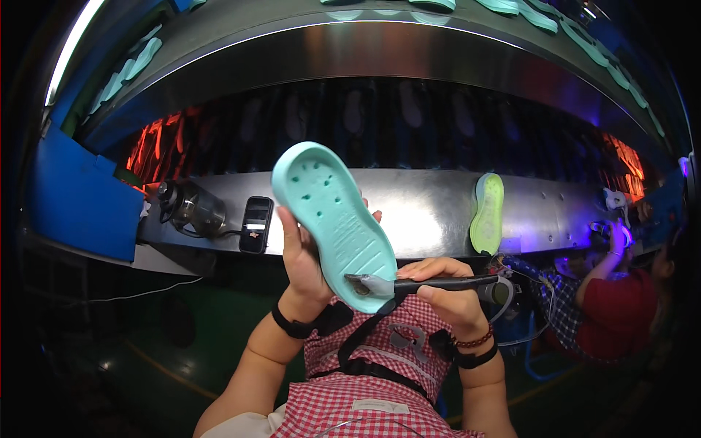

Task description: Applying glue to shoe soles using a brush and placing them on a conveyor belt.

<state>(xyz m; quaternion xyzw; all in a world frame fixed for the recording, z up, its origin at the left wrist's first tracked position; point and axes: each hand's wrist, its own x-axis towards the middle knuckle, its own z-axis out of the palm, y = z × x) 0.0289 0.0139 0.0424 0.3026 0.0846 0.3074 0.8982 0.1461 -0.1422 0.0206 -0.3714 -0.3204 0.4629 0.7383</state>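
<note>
A turquoise foam shoe sole (pixel 337 219) is tilted up in front of me, with small holes at its far end and grooves across its near half. My left hand (pixel 303 259) is closed around its left edge, some fingertips showing past the right edge. A brush (pixel 442 284) with a black handle lies across my right hand (pixel 453 296), gripped between thumb and fingers. Its dark bristle end is over the near end of the sole and appears to touch it.
On the metal bench (pixel 409 212) are a yellow-green sole (pixel 487 215), a dark-lidded jug (pixel 193 208) and a black phone-like device (pixel 256 225). Turquoise soles (pixel 540 18) line the conveyor (pixel 277 22) above. A person in red (pixel 617 310) works at right. Orange-glowing heaters (pixel 157 150) flank the dark opening.
</note>
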